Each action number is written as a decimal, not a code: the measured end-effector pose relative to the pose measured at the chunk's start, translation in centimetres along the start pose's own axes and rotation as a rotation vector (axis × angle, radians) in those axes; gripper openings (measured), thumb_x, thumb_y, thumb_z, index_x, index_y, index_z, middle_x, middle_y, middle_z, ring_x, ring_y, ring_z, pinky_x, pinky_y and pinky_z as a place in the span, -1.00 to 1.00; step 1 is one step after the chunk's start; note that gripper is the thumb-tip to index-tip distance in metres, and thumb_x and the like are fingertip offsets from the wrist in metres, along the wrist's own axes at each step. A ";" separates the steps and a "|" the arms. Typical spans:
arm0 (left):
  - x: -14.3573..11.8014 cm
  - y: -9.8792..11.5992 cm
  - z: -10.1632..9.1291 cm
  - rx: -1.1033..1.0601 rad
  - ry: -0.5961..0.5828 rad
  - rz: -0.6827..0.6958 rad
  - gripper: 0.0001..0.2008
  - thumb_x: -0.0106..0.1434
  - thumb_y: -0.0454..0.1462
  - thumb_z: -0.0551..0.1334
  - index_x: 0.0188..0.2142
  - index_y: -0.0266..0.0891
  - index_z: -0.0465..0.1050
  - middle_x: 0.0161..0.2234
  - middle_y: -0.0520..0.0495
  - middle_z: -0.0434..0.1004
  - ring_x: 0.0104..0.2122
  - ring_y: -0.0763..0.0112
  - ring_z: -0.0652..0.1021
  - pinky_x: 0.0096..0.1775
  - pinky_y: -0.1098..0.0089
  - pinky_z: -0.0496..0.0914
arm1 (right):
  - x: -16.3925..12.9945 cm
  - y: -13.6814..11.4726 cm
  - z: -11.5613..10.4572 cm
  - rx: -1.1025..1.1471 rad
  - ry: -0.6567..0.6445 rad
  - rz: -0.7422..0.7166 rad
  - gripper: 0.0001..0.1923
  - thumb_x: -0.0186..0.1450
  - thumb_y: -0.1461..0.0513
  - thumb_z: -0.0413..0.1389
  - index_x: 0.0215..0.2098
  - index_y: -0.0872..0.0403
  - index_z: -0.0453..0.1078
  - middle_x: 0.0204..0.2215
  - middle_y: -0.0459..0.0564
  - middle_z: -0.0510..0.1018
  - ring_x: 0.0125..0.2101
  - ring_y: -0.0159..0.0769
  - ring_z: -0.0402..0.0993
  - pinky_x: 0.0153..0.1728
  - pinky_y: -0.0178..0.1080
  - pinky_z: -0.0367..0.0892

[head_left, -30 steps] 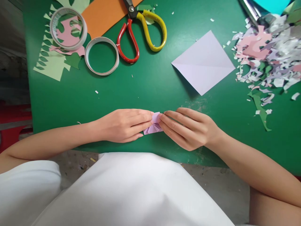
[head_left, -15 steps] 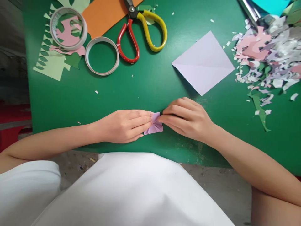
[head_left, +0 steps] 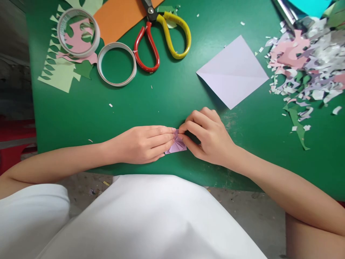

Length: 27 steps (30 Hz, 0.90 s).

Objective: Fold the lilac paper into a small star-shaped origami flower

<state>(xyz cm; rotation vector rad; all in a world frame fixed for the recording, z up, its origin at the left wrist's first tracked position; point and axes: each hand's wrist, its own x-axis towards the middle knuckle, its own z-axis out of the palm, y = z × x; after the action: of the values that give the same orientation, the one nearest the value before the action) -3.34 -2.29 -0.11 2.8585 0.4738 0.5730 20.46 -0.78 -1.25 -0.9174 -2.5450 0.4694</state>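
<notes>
A small piece of folded purple paper [head_left: 179,144] with fan-like creases lies on the green table near its front edge. Lying flat over the paper's left part, my left hand [head_left: 142,144] has its fingers stretched out and holds it down. At the paper's upper right corner my right hand [head_left: 206,135] pinches with thumb and index finger, its other fingers curled. Part of the paper is hidden beneath my fingers. A creased lilac paper square [head_left: 233,73] rests beyond my right hand.
Scissors [head_left: 151,46] with one red and one yellow handle lie at the back, by two tape rolls [head_left: 117,84] and orange paper [head_left: 115,21]. Cut green paper [head_left: 60,75] is at the left. Paper scraps [head_left: 309,68] heap at the right on the green table [head_left: 129,109].
My right hand has shifted slightly left over the folded paper, its fingers now bent more and closed at the paper's upper corner. My left hand stays in place.
</notes>
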 end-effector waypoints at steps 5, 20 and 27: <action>-0.3 0.1 0.3 -0.058 -0.004 -0.062 -0.75 0.35 -0.36 0.16 -0.01 -0.41 0.45 -0.06 -0.25 0.62 0.04 0.19 0.61 0.10 0.26 0.56 | 0.0 -0.2 0.1 -0.013 -0.003 0.013 -0.87 0.37 0.27 0.03 -0.34 0.08 0.35 -0.40 -0.01 0.41 -0.38 -0.27 0.15 -0.34 -0.18 0.08; 0.2 0.6 0.2 0.107 -0.030 -0.023 -0.81 0.38 -0.41 0.16 -0.06 -0.45 0.47 -0.12 -0.20 0.64 0.00 0.23 0.62 0.12 0.27 0.55 | -0.1 -0.7 0.1 -0.149 -0.054 0.044 -0.87 0.39 0.25 -0.03 -0.32 0.06 0.30 -0.31 0.04 0.40 -0.33 -0.20 0.16 -0.30 -0.17 0.05; -0.1 0.7 0.3 0.042 -0.021 -0.046 -0.76 0.36 -0.41 0.19 0.00 -0.49 0.45 -0.07 -0.26 0.61 0.03 0.22 0.60 0.16 0.26 0.51 | -0.3 -0.8 0.0 -0.233 -0.106 0.080 -0.85 0.40 0.21 -0.06 -0.30 0.07 0.27 -0.24 0.10 0.38 -0.28 -0.14 0.20 -0.27 -0.15 0.07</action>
<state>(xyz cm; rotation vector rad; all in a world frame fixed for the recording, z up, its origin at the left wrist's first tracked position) -3.08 -2.97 -0.29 2.8813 0.5535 0.5309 20.25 -1.50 -0.98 -1.1067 -2.7087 0.2524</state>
